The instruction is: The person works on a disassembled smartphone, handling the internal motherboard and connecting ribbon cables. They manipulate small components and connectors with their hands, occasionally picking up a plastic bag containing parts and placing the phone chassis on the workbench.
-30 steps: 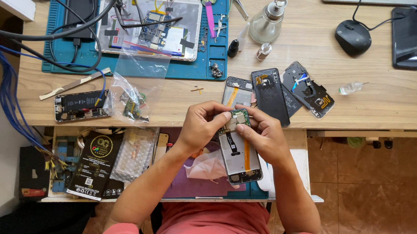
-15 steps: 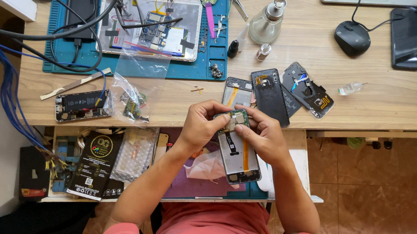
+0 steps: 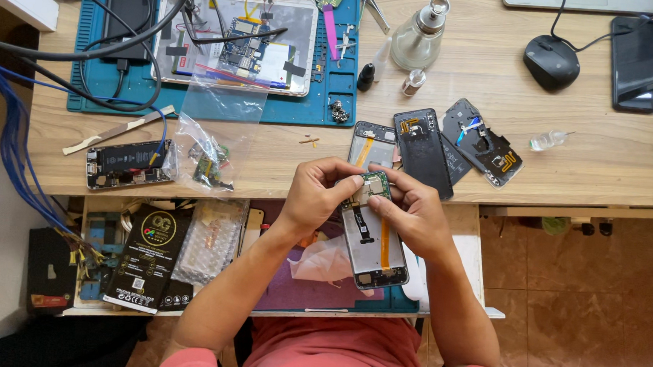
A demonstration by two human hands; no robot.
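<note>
My left hand (image 3: pixel 320 194) and my right hand (image 3: pixel 409 211) together hold an opened phone frame (image 3: pixel 374 243) over the desk's front edge. Its back is off, showing an orange flex cable and a small green circuit board (image 3: pixel 375 185) at the top. The fingertips of both hands pinch at that board. The phone's lower end sticks out below my hands, above a crumpled clear plastic bag (image 3: pixel 326 259).
On the wooden desk (image 3: pixel 607 163) lie another open phone frame (image 3: pixel 373 145), a black back cover (image 3: pixel 423 152), a dark inner plate (image 3: pixel 484 144), a glass bottle (image 3: pixel 419 34), a mouse (image 3: pixel 551 63), a black phone (image 3: pixel 634 62), a blue mat (image 3: pixel 301 106) with a dismantled tablet, and cables at left.
</note>
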